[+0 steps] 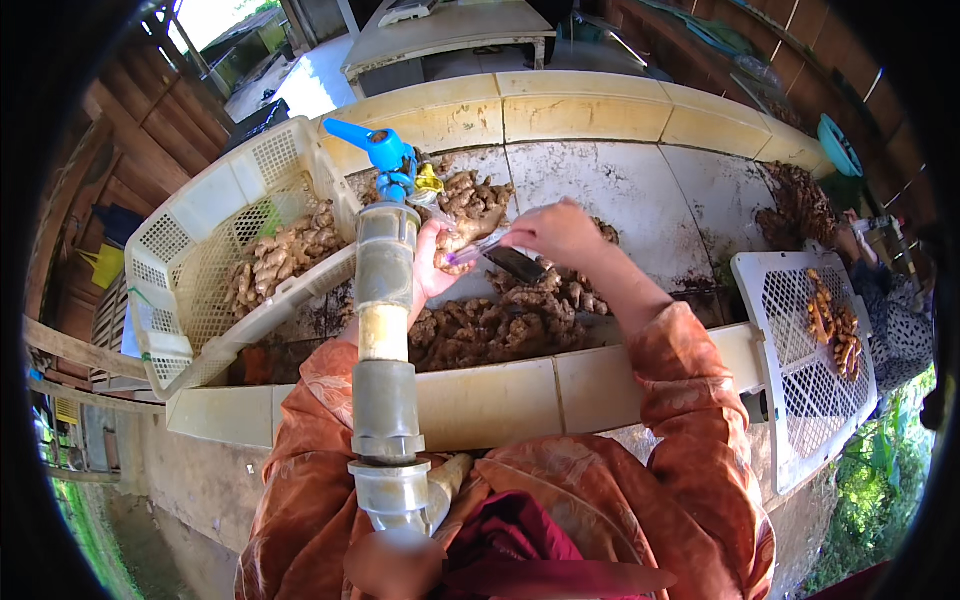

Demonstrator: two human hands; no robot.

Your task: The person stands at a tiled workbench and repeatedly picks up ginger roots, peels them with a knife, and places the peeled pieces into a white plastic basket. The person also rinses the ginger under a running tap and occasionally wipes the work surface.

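My left hand, partly hidden behind a grey pipe, holds a knobbly ginger rhizome. Between the fingertips of my right hand is a slim clear tool with a purple part, its tip against the ginger; its exact kind is unclear. Just below my right fingers shows a flat dark object, perhaps a blade; I cannot tell whether it is held. Soil-covered ginger lies heaped in the tiled trough nearest me, with more ginger behind my left hand.
A blue-handled valve tops the pipe. To the left, a white plastic crate contains ginger. At right, a white mesh tray carries orange-brown rhizomes, beside another person's arm. The trough's tiled rim runs before me.
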